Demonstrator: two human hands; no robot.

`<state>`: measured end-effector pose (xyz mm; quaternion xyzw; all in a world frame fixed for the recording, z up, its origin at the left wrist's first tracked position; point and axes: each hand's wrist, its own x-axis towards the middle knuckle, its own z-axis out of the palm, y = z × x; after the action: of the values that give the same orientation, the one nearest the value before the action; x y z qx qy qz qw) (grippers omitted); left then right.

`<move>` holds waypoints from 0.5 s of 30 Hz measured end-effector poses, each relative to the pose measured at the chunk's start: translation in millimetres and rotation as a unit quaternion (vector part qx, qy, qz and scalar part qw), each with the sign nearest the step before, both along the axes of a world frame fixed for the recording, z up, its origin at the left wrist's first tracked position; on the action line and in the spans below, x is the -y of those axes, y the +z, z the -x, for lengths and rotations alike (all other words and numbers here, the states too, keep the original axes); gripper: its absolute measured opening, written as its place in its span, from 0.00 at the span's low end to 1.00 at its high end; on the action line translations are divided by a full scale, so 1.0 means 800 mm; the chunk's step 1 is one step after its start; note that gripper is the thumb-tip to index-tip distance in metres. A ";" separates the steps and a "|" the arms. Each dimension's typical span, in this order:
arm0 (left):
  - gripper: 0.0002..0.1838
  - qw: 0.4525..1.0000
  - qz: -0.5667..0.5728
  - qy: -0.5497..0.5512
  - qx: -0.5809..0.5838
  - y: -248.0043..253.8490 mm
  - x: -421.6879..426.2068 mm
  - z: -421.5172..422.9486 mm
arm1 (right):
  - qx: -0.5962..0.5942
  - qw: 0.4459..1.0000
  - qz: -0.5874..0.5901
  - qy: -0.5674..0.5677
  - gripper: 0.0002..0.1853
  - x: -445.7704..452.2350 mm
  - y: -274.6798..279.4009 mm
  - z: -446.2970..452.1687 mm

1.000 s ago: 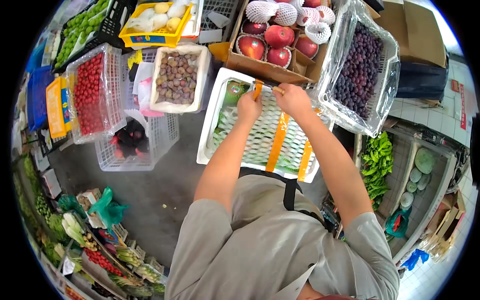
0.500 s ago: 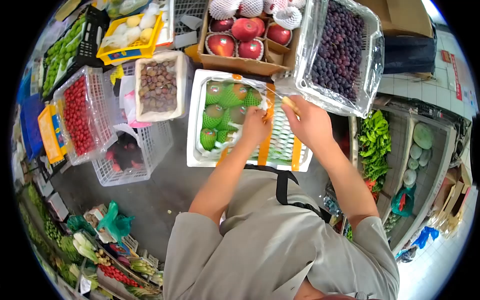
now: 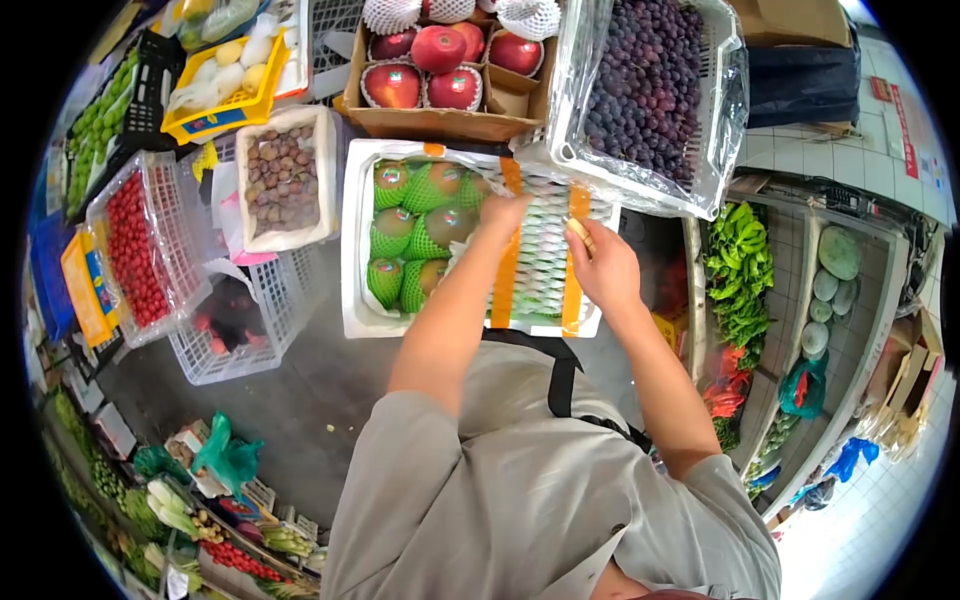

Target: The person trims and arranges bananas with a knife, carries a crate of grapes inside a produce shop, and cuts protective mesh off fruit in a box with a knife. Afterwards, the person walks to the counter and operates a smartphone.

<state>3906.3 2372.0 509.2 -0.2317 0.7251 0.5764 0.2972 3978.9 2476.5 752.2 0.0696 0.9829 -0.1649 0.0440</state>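
A white foam box [image 3: 355, 235] holds several round fruits [image 3: 430, 230] in green foam nets on its left side. White netting [image 3: 540, 250] and orange tape strips [image 3: 573, 285] still cover the right side. My left hand [image 3: 503, 215] is closed at the upper end of the left tape strip, on the edge of the peeled-back covering. Over the right part of the box, my right hand [image 3: 607, 262] grips a small tool with a light wooden handle [image 3: 580, 233]; the rest of the tool is hard to make out.
Behind the box stand a carton of red fruit [image 3: 440, 122] and a plastic-wrapped crate of dark grapes [image 3: 650, 100]. Small purple fruit [image 3: 282, 175] and red fruit [image 3: 140, 250] fill containers at left. Green vegetables [image 3: 740, 260] lie at right.
The covering has come away from the box's left side, baring the green-netted fruits. Both hands have moved down from the box's far edge. The view has shifted, with the box now further left.
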 end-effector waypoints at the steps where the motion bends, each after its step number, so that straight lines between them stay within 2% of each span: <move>1: 0.38 0.997 0.059 -0.057 0.004 0.012 -0.002 0.003 | 0.000 1.000 -0.003 0.002 0.19 0.000 -0.001 0.004; 5: 0.43 0.991 0.094 -0.088 -0.031 0.004 0.008 -0.004 | 0.038 0.999 -0.028 -0.007 0.20 -0.001 -0.015 0.016; 7: 0.40 0.999 -0.013 -0.030 -0.027 0.004 0.016 -0.010 | 0.064 0.997 -0.039 -0.028 0.21 -0.006 -0.038 0.019; 8: 0.40 0.999 -0.012 -0.028 -0.028 0.006 0.020 -0.014 | 0.091 0.993 -0.051 -0.051 0.22 -0.009 -0.051 0.020; 10: 0.32 1.000 0.002 0.004 0.031 0.014 0.031 -0.021 | 0.107 0.992 -0.034 -0.063 0.24 -0.011 -0.073 0.025; 11: 0.32 1.000 0.004 0.005 0.030 0.017 0.035 -0.022 | 0.095 0.992 -0.005 -0.085 0.24 -0.014 -0.087 0.025; 13: 0.24 0.996 -0.054 -0.019 0.063 0.021 0.043 -0.026 | 0.083 0.991 0.026 -0.104 0.24 -0.019 -0.123 0.023; 14: 0.24 0.996 -0.053 -0.018 0.063 0.013 0.043 -0.031 | 0.045 0.993 0.033 -0.107 0.23 -0.016 -0.132 0.024; 15: 0.21 0.993 -0.096 0.028 0.061 0.006 0.040 -0.038 | 0.006 0.993 0.040 -0.111 0.23 -0.016 -0.139 0.023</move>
<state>3936.9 2340.2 513.9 -0.2570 0.6401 0.6360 0.3460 3960.8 2489.1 641.2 0.1779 0.9614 -0.2071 0.0344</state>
